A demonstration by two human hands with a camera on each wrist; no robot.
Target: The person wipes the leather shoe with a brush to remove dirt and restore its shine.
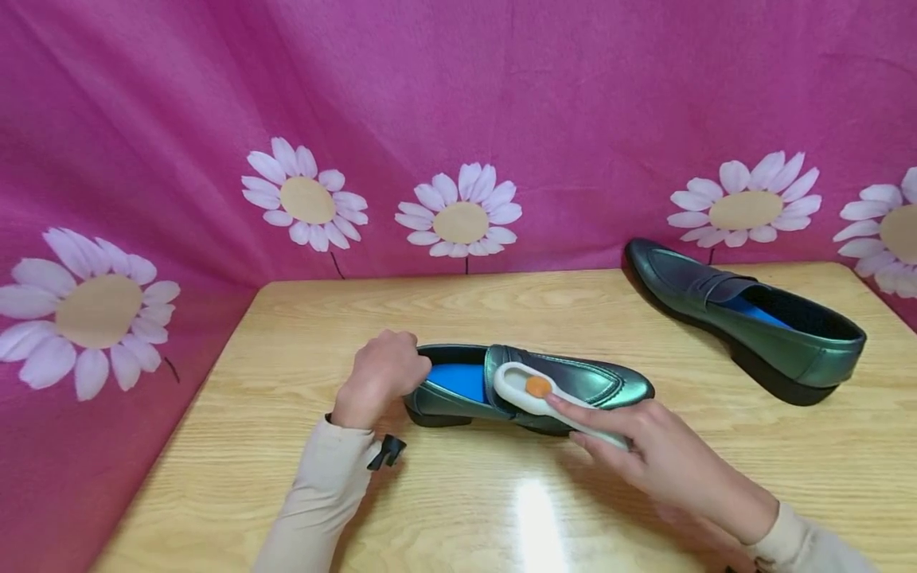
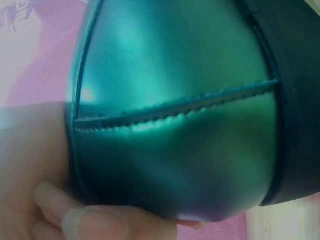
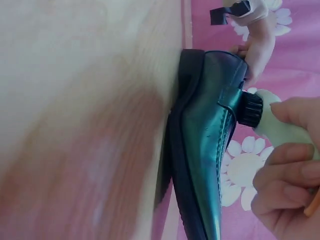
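Observation:
A shiny dark-green loafer [image 1: 598, 380] with a blue insole lies sole down on the wooden table, toe to the right. My left hand [image 1: 383, 374] grips its heel end; the left wrist view shows fingers against the stitched heel [image 2: 175, 145]. In my right hand [image 1: 666, 450] is a white-handled shoe brush [image 1: 512, 387] with an orange button, my index finger reaching to that button. The right wrist view shows the dark bristles [image 3: 250, 109] touching the loafer's upper near the strap. Part of the handle is hidden in the right hand.
A second matching loafer [image 1: 802, 334] stands at the back right of the wooden table [image 1: 322, 318], toe to the back left. Pink cloth [image 1: 573, 103] printed with daisies hangs behind the table and at its left side.

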